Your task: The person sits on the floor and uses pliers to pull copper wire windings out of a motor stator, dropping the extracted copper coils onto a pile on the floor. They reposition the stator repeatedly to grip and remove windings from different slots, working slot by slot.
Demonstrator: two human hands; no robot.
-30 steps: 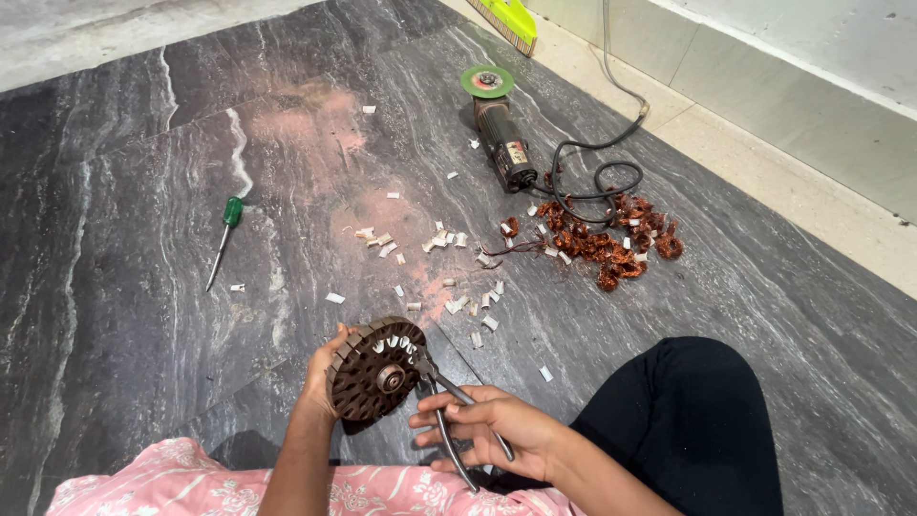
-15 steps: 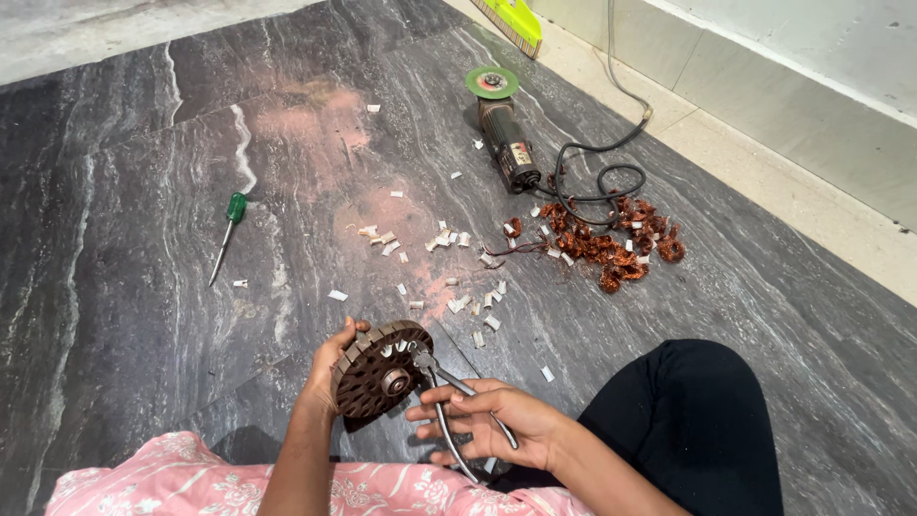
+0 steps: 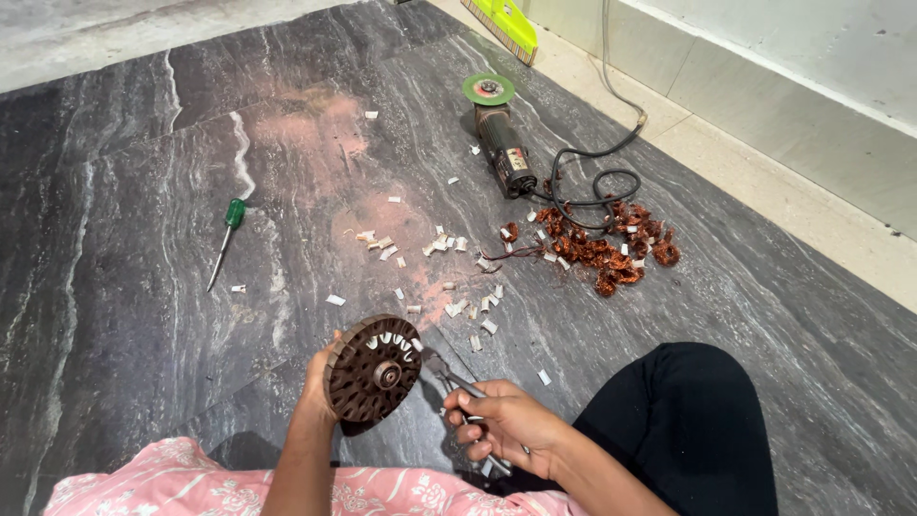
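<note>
In the head view, the left hand (image 3: 320, 387) is gripping the rim of a round, rust-brown motor core (image 3: 373, 369), fingers wrapped tight around its edge and holding it upright above the dark stone floor (image 3: 143, 287), its slotted face turned toward the camera; white slips are sitting in several slots along its upper rim; the right hand (image 3: 506, 428) is closing firmly around the handles of a pair of pliers (image 3: 458, 387), whose nose is touching the core's right edge; a black-clad knee (image 3: 688, 420) is lying just beside that hand, and a pink patterned garment (image 3: 191, 483) is showing along the bottom edge; farther out on the floor, small white scraps (image 3: 449, 277) are lying scattered; a tangle of copper wire (image 3: 602, 244) is resting beside an angle grinder (image 3: 499, 134) with a green disc and black cord; a green-handled screwdriver (image 3: 227, 234) is lying well apart to the left.
</note>
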